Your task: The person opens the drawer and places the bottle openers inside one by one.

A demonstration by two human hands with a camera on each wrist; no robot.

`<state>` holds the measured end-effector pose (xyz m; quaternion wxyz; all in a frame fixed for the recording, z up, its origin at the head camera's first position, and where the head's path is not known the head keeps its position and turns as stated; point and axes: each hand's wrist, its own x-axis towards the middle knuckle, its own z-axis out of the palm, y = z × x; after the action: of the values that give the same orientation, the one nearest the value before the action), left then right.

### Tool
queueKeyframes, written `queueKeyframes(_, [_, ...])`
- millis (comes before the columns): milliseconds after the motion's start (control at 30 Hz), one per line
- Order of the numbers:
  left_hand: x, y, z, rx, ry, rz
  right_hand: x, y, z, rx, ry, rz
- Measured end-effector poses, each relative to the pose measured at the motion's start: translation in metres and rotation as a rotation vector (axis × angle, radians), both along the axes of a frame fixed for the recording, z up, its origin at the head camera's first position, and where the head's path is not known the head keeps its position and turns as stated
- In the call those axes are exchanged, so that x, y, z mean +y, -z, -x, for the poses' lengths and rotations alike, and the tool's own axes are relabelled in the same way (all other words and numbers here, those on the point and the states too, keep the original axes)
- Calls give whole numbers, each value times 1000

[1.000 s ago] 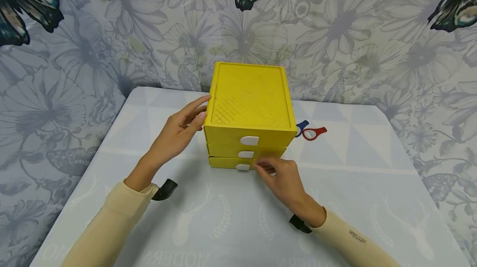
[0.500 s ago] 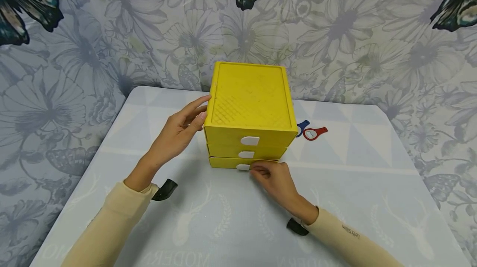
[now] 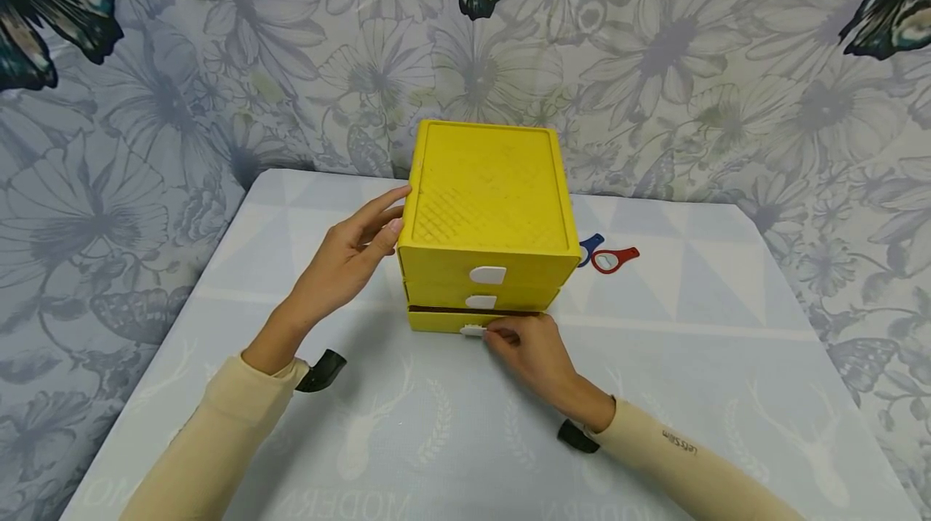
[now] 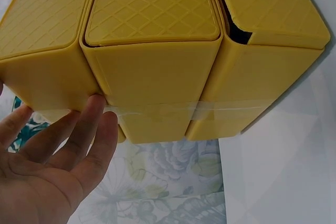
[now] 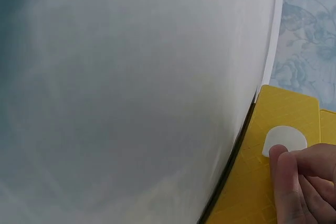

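A yellow three-drawer box stands on the table, each drawer front bearing a white handle. The bottom drawer juts out slightly, with a dark gap along its top edge. My right hand pinches that drawer's white handle between thumb and fingers. On the box's left side rests my left hand, its fingers extended; in the left wrist view the fingertips touch the yellow side wall, where a strip of clear tape runs across.
To the right of the box lie a red ring-shaped tool and a blue one, the blue partly hidden behind the box. A patterned cloth covers the table. A flowered wall rises behind it.
My right hand has moved left onto the bottom drawer's handle and drawn the drawer slightly toward me, so a dark gap shows above it. My left hand has stayed in place.
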<state>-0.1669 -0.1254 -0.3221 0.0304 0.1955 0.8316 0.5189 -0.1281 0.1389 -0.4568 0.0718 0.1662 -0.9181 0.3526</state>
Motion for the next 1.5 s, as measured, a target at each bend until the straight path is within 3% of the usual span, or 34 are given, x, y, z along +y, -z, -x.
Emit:
queueKeyframes(433, [0, 0, 0, -1, 6, 1, 3, -2, -22, -9, -55, -57])
queueKeyframes(633, [0, 0, 0, 3, 4, 0, 1, -3, -39, 50, -80, -127])
queueKeyframes(1133, [0, 0, -1, 6, -5, 5, -2, -2, -77, 140, -137, -180])
queueKeyframes(1500, [1, 2, -1, 12, -10, 9, -2, -2, -101, 167, -180, -235])
